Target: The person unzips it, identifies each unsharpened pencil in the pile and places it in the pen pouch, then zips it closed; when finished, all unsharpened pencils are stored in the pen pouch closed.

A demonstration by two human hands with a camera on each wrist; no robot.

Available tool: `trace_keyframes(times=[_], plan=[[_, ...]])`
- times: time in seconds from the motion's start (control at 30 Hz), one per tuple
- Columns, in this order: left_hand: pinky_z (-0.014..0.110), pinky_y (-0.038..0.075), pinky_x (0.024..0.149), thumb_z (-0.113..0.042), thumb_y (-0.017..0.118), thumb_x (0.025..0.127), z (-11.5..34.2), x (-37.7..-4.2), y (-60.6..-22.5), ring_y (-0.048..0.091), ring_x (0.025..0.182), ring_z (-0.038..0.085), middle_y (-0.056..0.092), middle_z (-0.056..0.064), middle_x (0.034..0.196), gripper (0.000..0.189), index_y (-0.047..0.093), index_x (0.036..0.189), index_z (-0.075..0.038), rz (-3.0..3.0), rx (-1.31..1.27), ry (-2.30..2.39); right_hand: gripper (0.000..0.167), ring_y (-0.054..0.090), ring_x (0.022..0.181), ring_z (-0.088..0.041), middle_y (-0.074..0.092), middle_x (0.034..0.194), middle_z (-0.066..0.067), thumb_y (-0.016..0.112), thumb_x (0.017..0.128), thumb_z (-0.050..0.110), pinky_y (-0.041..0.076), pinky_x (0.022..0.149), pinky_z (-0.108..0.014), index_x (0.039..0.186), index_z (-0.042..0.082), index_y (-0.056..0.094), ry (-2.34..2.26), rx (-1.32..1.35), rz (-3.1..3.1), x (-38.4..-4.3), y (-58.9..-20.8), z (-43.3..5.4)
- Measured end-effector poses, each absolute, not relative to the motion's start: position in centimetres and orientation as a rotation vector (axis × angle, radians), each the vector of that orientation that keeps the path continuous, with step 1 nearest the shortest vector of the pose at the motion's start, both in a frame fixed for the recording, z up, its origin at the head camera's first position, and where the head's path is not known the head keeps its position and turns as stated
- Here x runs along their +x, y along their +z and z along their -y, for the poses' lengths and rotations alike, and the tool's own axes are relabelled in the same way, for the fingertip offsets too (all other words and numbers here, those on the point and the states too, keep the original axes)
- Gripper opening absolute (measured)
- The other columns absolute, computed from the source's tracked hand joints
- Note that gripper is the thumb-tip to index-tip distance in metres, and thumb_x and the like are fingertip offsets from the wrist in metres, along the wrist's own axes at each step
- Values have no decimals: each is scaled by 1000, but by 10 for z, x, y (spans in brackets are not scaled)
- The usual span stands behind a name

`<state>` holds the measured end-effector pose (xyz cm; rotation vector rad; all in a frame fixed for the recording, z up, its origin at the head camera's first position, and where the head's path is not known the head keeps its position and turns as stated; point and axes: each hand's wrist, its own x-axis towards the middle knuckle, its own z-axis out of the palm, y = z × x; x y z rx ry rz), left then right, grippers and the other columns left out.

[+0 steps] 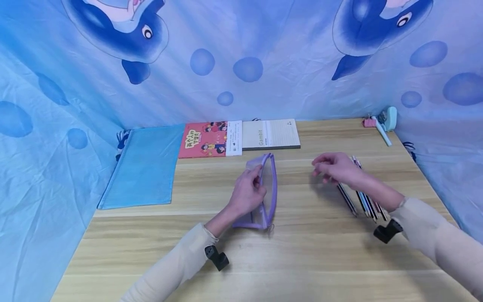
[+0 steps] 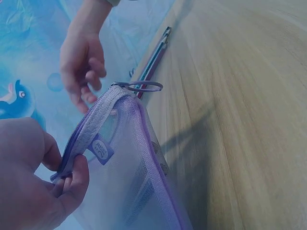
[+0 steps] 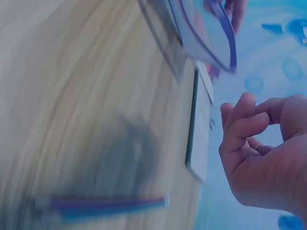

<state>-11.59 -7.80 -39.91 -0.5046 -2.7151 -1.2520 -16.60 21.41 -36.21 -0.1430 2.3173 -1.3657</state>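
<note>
A see-through mesh zipper pouch (image 1: 269,193) with purple edging stands gaping near the middle of the wooden table. My left hand (image 1: 247,193) pinches its zipped rim between thumb and fingers; a ring pull (image 2: 144,86) hangs at the zipper's end. What lies inside the pouch is hard to make out through the mesh. Right of it, my right hand (image 1: 336,167) hovers above the table with loosely curled fingers and nothing in them. Several pencils (image 1: 364,203) lie beneath and beside the right wrist, one dark pencil (image 1: 347,200) apart from the others.
Along the back lie a blue mesh folder (image 1: 145,167), a red book (image 1: 203,142) and a Gambit notebook (image 1: 273,134). Small pink and turquoise stationery pieces (image 1: 383,123) sit at the back right corner. A blue dolphin-print curtain (image 1: 279,50) surrounds the table.
</note>
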Motion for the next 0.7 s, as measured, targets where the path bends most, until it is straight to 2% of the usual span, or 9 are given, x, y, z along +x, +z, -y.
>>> trace_keyframes(times=[0.33, 0.57, 0.7], plan=[[28, 49, 68, 5, 62, 74, 78, -115, -399, 55, 80, 22, 61, 10, 88, 64, 52, 137, 12, 2696, -529, -1263, 34, 65, 62, -21, 70, 85, -13, 55, 99, 14, 45, 45, -29, 119, -14, 55, -1080, -130, -2521, -173, -367, -272], [28, 49, 66, 4, 62, 74, 77, -115, -398, 54, 79, 21, 60, 9, 86, 63, 53, 137, 11, 2692, -547, -1236, 21, 65, 57, -18, 64, 69, -4, 59, 95, 10, 42, 42, -29, 102, -10, 58, -919, -161, -2582, -174, -375, -303], [27, 49, 66, 5, 63, 75, 77, -116, -398, 53, 79, 20, 59, 9, 87, 64, 52, 138, 11, 2705, -537, -1252, 18, 65, 56, -19, 62, 66, -4, 59, 93, 8, 43, 42, -29, 99, -9, 59, -881, -147, -2554, -172, -378, -309]])
